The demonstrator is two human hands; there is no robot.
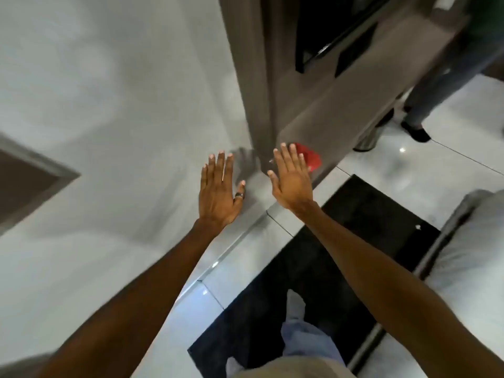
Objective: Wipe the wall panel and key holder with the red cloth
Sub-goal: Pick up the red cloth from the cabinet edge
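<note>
Head view: the left hand is spread flat, fingers extended, palm toward the pale wall, with a dark ring on the thumb. It holds nothing. Whether it touches the wall cannot be told.

Just beside it, the right hand is also open with fingers extended, held in front of the lower corner of a brown-grey wall panel. The red cloth shows beyond its fingertips, against the panel's lower edge; whether the fingers press on it or merely overlap it cannot be told, as the picture is blurred.

A black recess is set in the panel higher up. At the far left, a brown frame sits on the wall.

Below, the floor is glossy pale tile with light glints. A black mat lies on it under the person's feet, whose blue trouser leg shows. A white cushioned edge fills the right side. Near the panel's far edge stand another person's legs and dark shoe.
</note>
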